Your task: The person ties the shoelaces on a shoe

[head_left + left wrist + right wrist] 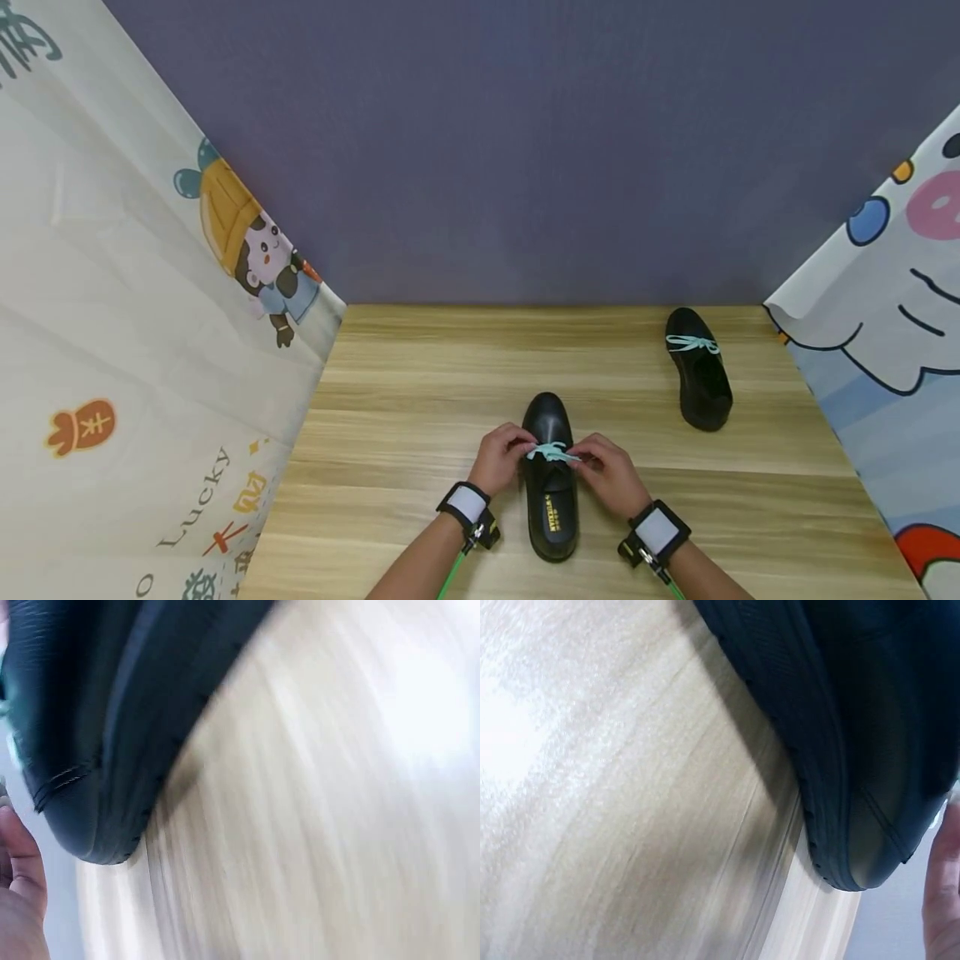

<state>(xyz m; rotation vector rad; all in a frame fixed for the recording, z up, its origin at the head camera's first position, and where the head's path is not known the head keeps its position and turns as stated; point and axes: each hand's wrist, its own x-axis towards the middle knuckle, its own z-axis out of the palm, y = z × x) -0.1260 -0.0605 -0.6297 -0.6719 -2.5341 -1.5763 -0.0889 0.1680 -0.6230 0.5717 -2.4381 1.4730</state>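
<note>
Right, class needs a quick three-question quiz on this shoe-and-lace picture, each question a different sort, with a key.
1. True or false: both hands pinch the lace of the near shoe.
2. How many shoes stand on the table?
3. Which way do the far shoe and the near one point? A) both toes away from the person B) both toes toward the person C) opposite ways

Key
1. True: the left hand and right hand hold the pale blue lace.
2. Two.
3. A
</note>
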